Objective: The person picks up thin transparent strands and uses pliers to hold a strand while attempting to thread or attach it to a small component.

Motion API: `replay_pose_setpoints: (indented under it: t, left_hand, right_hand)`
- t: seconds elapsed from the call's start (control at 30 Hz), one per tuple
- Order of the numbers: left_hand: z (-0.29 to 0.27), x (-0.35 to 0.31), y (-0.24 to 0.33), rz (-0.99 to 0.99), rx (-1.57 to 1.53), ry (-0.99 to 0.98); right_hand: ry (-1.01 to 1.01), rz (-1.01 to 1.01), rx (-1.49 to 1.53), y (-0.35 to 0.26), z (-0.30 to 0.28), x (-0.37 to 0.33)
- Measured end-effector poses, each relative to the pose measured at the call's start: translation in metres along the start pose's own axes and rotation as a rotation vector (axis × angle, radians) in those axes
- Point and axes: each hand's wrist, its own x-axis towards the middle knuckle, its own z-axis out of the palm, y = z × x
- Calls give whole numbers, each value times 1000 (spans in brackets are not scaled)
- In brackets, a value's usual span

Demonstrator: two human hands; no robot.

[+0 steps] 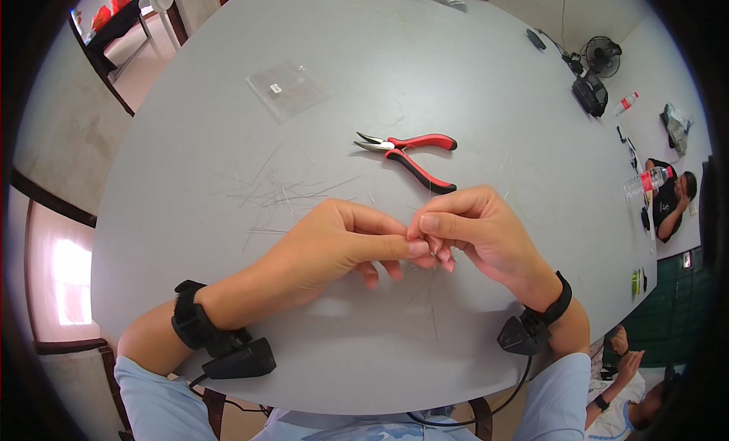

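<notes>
My left hand and my right hand meet over the near middle of the table, their fingertips almost touching. Both are closed in a pinch around a tiny piece, mostly hidden by the fingers. Fine thin wires trail from below the fingertips toward me. Just beyond my hands lie bent-nose pliers with red and black handles, jaws pointing left and slightly apart. To the left, a loose scatter of thin straight wires rests on the table, some of it close to my left hand.
The grey table has a curved edge. A clear plastic bag lies at the far left. Water bottles, a small black fan and a black pouch stand along the right side, where other people sit.
</notes>
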Motion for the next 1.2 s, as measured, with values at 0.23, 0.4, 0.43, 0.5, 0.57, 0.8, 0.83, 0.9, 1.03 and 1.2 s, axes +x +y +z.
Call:
replay_pose_setpoints:
  t: [0.23, 0.4, 0.43, 0.5, 0.57, 0.8, 0.83, 0.9, 1.03, 1.2]
  left_hand:
    - [0, 0, 1, -34, -11, -53]
    - [0, 0, 0, -34, -32, -60]
    - [0, -1, 1, -40, -43, -62]
    - [0, -1, 1, -43, -45, -78]
    - [1, 0, 0, -45, -47, -95]
    - [5, -1, 4, -64, -86, -79]
    - [5, -1, 4, -63, -85, -84]
    - [5, -2, 4, -62, -95, -87]
    - [5, -1, 3, -60, -111, -75]
    - [4, -1, 2, -40, -124, -65]
  right_hand:
    - [30, -65, -107, -1, -2, -1]
    - [24, -60, -105, 0, -1, 0]
    - [10, -55, -81, 1, -2, 0]
    - [-6, -49, -57, 1, -1, -1]
    - [5, -11, -21, 1, 0, -2]
    - [-6, 13, 49, 3, -3, -2]
    - [-4, 16, 54, 3, -3, -2]
    - [-1, 19, 59, 3, -3, -3]
    - [15, 36, 56, 1, -2, -3]
    - [8, 58, 63, 0, -3, -3]
